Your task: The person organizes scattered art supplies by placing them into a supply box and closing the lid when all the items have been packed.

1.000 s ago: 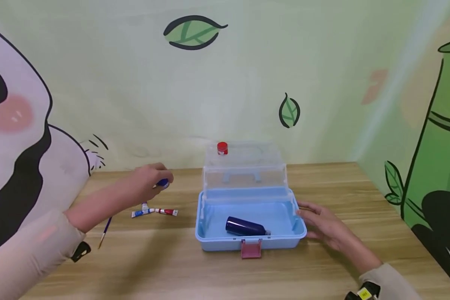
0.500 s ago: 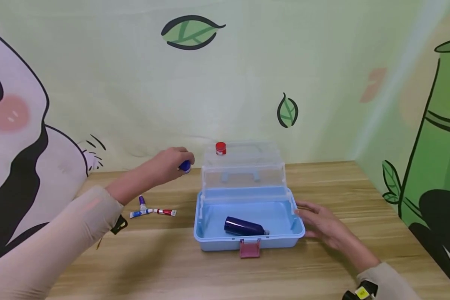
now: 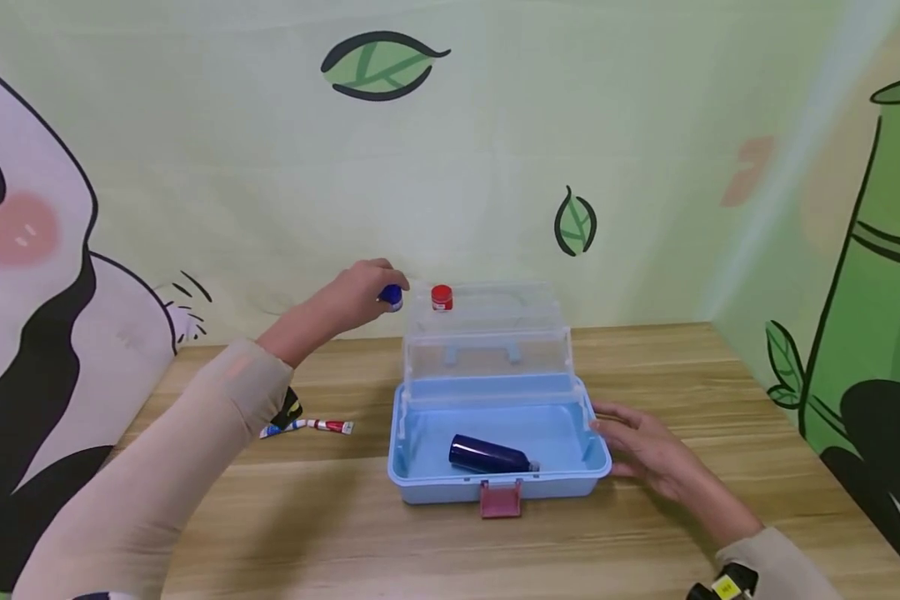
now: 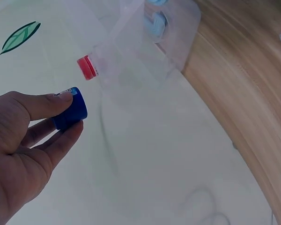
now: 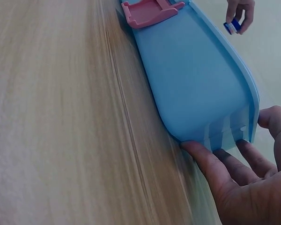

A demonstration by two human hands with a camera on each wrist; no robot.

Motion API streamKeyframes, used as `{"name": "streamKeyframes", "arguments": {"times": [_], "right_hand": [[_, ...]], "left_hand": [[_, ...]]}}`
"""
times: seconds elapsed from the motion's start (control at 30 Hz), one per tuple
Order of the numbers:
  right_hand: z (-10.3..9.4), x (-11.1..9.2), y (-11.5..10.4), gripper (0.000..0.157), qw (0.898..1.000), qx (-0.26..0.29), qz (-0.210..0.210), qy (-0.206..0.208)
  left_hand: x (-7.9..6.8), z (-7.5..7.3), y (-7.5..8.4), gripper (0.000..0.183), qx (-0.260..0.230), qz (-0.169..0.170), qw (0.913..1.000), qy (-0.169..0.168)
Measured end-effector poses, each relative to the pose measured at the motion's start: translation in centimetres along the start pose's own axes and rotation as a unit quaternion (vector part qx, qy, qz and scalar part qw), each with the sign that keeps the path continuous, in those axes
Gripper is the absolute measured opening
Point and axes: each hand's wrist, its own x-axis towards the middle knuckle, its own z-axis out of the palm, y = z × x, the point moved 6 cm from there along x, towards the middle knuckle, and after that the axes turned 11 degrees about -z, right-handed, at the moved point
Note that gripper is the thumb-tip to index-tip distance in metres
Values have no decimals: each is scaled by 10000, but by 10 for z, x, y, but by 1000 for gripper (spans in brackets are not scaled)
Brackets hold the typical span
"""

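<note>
My left hand pinches a small blue paint jar between thumb and fingers, raised left of the opened clear lid. A small red paint jar rests on that lid, close to the blue one. The light-blue storage box stands on the table, and a dark-blue bottle lies on its side in it. Against the box's right end rests my right hand. Its fingertips touch the end wall, and the thumb is at the rim.
A red paint tube and a blue paint tube lie on the wooden table, the blue one partly behind the left sleeve. A pink latch hangs at the box front. A printed backdrop rises behind the table.
My left hand has carried the blue jar rightward and up, from above the tubes to beside the lid. The left sleeve now covers the brush and purple tube. My right hand stays at the box.
</note>
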Motion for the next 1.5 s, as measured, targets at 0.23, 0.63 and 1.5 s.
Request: {"name": "streamKeyframes", "arguments": {"times": [0.23,0.63,1.5], "right_hand": [[0,0,-1,73,10000,23,-19,-8],[1,0,-1,74,10000,63,12,0],[8,5,0,73,10000,80,33,-9]], "left_hand": [[24,1,-1,30,17,-105,9999,-129],[62,10,5,28,149,-261,9968,-736],[84,23,38,23,-31,-374,9945,-980]]}}
